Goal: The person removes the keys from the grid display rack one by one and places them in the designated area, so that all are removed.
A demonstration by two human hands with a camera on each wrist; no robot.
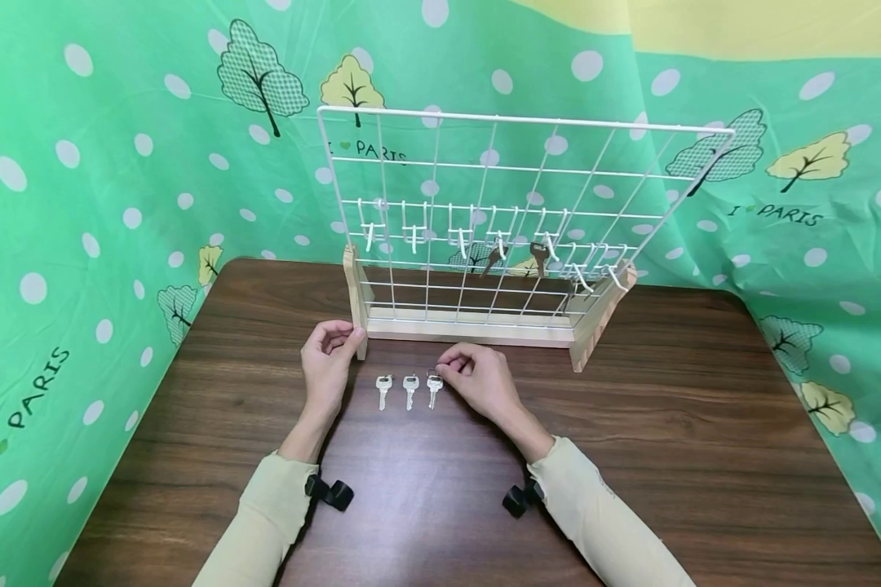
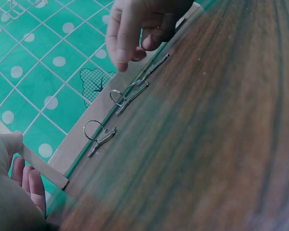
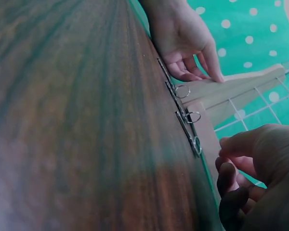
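My left hand [image 1: 326, 367] grips the wooden left leg [image 1: 359, 306] of a white wire grid rack, thumb on one side and fingers behind it. Three silver keys, the left key [image 1: 384, 392], middle key [image 1: 410, 391] and right key [image 1: 434, 390], lie in a row on the table, each with a small ring. My right hand [image 1: 477, 377] is beside the right key, fingers loosely bent. In the right wrist view, its fingertips [image 3: 224, 142] stand a little apart from the nearest key ring [image 3: 197, 146].
The wire grid [image 1: 484, 167] stands at the back, bearing several white hooks. Darker keys hang there, among them one key [image 1: 539, 258] on the right. A wooden base bar [image 1: 470, 328] joins the legs. Behind the brown table [image 1: 705, 456] hangs a green dotted cloth [image 1: 139, 187].
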